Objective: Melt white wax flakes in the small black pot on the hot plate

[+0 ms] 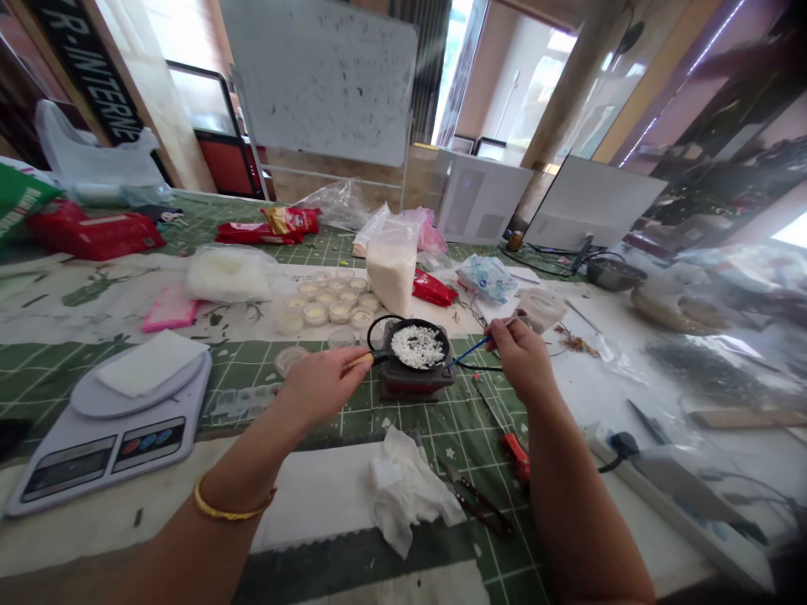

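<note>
Center frame, the left hand [321, 386] pinches the handle [359, 361] of a small black pan [409, 329]; right-hand fingers [504, 336] pinch a blue stirrer [470, 351] — the white flakes [417, 346] look unmelted.

One left hand [321, 386], one right hand [520, 361], one black pan [435, 326], one digital scale [110, 458].

White capitals reading "R-INTERNE" on a tilted black sign [85, 71], upper left.
</note>
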### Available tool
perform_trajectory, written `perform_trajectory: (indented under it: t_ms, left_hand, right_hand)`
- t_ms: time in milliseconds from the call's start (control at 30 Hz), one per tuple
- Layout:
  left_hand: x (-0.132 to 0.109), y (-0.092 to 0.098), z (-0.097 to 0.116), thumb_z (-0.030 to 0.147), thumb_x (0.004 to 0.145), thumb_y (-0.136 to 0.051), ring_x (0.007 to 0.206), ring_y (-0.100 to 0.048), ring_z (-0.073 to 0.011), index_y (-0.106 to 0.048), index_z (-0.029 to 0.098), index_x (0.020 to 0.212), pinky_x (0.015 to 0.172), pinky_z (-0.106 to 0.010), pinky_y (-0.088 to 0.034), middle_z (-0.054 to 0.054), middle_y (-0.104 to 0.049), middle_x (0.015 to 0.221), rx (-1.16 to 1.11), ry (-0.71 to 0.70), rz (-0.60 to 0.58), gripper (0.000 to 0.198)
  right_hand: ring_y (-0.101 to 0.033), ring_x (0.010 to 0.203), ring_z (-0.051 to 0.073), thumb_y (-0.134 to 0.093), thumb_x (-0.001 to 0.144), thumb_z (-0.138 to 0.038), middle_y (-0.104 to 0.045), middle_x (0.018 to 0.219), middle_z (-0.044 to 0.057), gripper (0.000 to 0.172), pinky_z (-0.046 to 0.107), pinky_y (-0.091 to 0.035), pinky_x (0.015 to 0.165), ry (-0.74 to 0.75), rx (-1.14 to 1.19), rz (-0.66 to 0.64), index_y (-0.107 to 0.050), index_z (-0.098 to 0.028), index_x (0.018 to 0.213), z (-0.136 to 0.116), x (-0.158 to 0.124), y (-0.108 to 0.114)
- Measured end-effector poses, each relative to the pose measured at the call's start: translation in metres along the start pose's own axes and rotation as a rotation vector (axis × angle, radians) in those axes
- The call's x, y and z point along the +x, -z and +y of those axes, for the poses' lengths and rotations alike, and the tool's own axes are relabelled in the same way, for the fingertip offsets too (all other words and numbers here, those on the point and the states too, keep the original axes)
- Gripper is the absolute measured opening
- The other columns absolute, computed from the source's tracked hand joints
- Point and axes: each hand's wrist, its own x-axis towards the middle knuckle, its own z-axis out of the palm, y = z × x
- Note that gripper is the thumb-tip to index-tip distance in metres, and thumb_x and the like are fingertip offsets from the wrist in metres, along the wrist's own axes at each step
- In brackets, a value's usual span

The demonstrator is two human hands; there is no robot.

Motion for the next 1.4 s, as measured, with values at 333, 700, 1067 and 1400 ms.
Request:
perform_trajectory:
  t_ms: [333,700,1067,1400]
  left_hand:
    - [0.000,0.001,0.001,0.048,0.084,-0.035,0.064,-0.059,-0.0179,-0.064,0.026,0.110,0.059,-0.026,-0.037,0.000,-0.062,0.058,0.016,-0.004,-0.002,0.045]
    - [0.000,0.001,-0.001,0.046,0.086,-0.034,0.065,-0.059,-0.0171,-0.065,0.027,0.104,0.061,-0.026,-0.036,-0.001,-0.067,0.070,0.040,-0.063,0.006,0.041]
    - [-0.001,-0.006,-0.003,0.046,0.087,-0.033,0.064,-0.059,-0.0157,-0.064,0.028,0.105,0.059,-0.024,-0.034,0.000,-0.067,0.072,0.065,-0.074,0.017,0.039]
    - [0.000,-0.006,-0.003,0.046,0.088,-0.034,0.074,-0.061,-0.0182,-0.064,0.029,0.103,0.060,-0.025,-0.033,0.000,-0.069,0.082,0.111,-0.081,0.025,0.037]
  right_hand:
    - [-0.056,0.056,0.012,-0.055,0.076,-0.048,-0.057,0.057,-0.001,0.031,0.028,-0.047,0.064,-0.117,0.470,0.039,-0.058,-0.017,0.075,0.014,0.009,-0.006]
    - [-0.066,0.078,0.020,-0.051,0.081,-0.044,-0.071,0.080,0.007,0.032,0.034,-0.047,0.074,0.113,0.032,-0.102,-0.063,-0.017,0.092,-0.003,-0.007,-0.010]
    - [-0.064,0.082,0.019,-0.047,0.085,-0.039,-0.071,0.085,0.006,0.028,0.033,-0.046,0.077,0.216,0.013,-0.183,-0.063,-0.018,0.094,-0.008,-0.014,-0.022]
    - [-0.062,0.087,0.020,-0.046,0.086,-0.035,-0.069,0.087,0.006,0.024,0.035,-0.044,0.080,0.334,-0.108,-0.171,-0.064,-0.021,0.092,-0.029,-0.033,-0.022]
